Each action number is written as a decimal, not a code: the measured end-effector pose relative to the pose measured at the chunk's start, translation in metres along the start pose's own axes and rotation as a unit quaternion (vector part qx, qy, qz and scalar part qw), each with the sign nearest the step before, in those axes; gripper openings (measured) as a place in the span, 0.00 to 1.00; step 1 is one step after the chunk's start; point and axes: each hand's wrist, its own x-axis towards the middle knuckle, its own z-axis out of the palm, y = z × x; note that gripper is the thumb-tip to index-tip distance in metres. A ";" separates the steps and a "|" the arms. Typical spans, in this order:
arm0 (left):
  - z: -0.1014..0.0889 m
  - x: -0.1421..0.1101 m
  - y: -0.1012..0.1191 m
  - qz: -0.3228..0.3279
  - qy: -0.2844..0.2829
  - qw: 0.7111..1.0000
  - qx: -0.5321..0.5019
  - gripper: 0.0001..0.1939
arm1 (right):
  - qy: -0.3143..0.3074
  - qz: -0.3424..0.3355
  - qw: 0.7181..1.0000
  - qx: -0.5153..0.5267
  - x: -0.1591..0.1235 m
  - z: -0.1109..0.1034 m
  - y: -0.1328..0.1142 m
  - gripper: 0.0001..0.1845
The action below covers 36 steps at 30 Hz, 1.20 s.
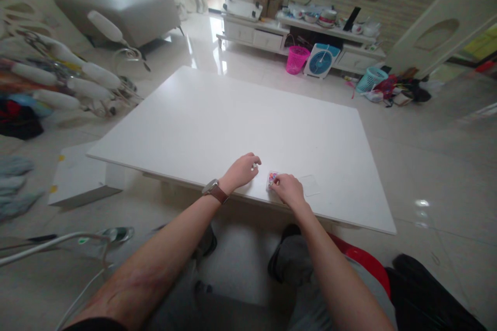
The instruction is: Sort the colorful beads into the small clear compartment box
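Much tabletop (pixel 248 119) stretches beyond the near-edge box (pixel 268 182).

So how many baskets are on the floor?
2: the pink basket, just left of the fan, and the blue basket, to the fan's right. More could be hidden.

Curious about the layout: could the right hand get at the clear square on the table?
Likely yes: the clear square lies on the white table beside the right hand; nothing visible blocks it, though the fingers are at the small box.
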 end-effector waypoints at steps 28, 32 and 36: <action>0.007 0.007 0.020 -0.139 -0.112 0.891 -0.417 0.12 | 0.076 -0.046 0.824 0.560 -0.005 -0.010 -0.002 0.13; 0.009 0.007 0.017 -0.159 -0.123 0.867 -0.456 0.18 | 0.095 -0.040 0.818 0.566 -0.003 -0.008 -0.001 0.15; 0.009 0.007 0.017 -0.164 -0.138 0.848 -0.484 0.23 | 0.103 -0.041 0.840 0.532 -0.002 -0.008 0.001 0.16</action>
